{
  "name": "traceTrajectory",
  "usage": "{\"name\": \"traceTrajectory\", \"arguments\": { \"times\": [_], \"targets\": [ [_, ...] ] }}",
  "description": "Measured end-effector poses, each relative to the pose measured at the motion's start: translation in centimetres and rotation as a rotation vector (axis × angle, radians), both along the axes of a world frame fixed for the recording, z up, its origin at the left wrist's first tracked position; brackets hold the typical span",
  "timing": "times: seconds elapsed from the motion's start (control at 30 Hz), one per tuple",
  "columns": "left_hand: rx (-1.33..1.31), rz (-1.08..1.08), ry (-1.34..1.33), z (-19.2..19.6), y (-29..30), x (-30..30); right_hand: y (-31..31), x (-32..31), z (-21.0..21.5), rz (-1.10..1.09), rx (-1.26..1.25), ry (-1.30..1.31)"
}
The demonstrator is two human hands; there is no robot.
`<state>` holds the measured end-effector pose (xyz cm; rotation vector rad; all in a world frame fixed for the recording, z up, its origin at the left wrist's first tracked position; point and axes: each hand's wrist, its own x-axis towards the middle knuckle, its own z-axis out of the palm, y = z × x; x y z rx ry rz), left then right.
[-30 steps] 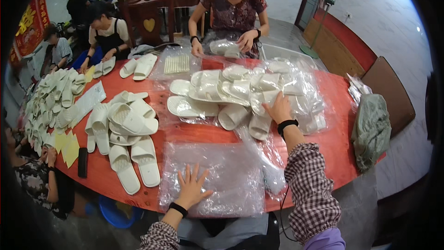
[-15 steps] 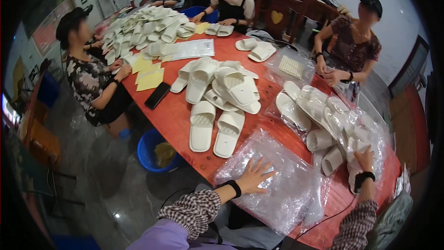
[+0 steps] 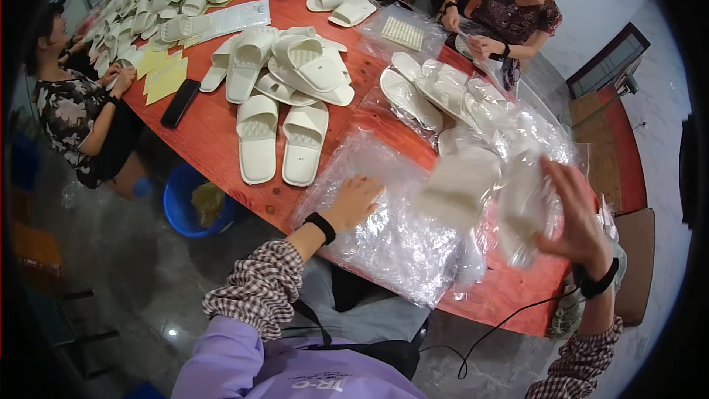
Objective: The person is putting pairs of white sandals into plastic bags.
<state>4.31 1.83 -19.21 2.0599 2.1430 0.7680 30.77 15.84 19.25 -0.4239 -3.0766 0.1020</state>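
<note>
My left hand [image 3: 356, 203] lies flat with fingers outstretched on a stack of clear plastic bags [image 3: 399, 244] at the table's near edge. To the right, my right hand [image 3: 580, 222] grips the side of a pair of white slippers in clear plastic [image 3: 521, 210], thumb and fingers spaced around one slipper. That pair is blurred by motion, above the right end of the bag stack. Just beyond it is a heap of bagged white slippers [image 3: 443, 89]. Left of the heap, unbagged white slippers [image 3: 304, 144] lie in a loose pile, two of them side by side in front.
The red table [image 3: 210, 151] also bears a black phone [image 3: 180, 103], yellow papers [image 3: 166, 77] and a large slipper heap [image 3: 159, 0]. A blue bin [image 3: 185, 210] stands on the floor at left. Co-workers sit around the table; one [image 3: 509, 11] handles plastic at the far right.
The view has shifted, so the table sits further left and higher. My right hand has brought a bagged pair from the heap's right side toward the bag stack. My left hand stays on the bags.
</note>
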Motion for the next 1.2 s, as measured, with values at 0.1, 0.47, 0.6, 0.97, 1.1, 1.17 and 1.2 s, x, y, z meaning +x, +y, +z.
{"name": "traceTrajectory", "arguments": {
  "times": [0.1,0.47,0.6,0.97,1.1,1.17,1.2],
  "targets": [
    [0.062,-0.057,-0.171,-0.4,0.1,-1.1,-3.0,-0.9,-1.9,0.192,-0.018,-0.109],
    [0.288,-0.209,-0.401,-0.9,-1.5,-2.4,3.4,-2.8,-20.3,0.613,0.514,-0.369],
    [0.205,-0.303,-0.432,0.5,-0.9,-3.1,2.0,-1.3,-24.7,0.343,0.256,-0.275],
    [-0.364,0.28,-1.638,8.8,-4.8,-7.3,-4.7,2.9,-28.8,-0.401,-0.397,0.269],
    [-0.057,0.011,-0.697,9.5,-5.5,-6.2,-4.8,3.0,-31.2,-0.347,-0.324,0.175],
    [-0.224,0.114,-0.104,8.8,-5.9,-6.1,-4.5,2.9,-32.8,-0.35,-0.333,0.182],
    [-0.374,0.214,0.483,8.7,-6.0,-6.1,-4.4,3.0,-33.3,-0.353,-0.34,0.177]
  ]
}}
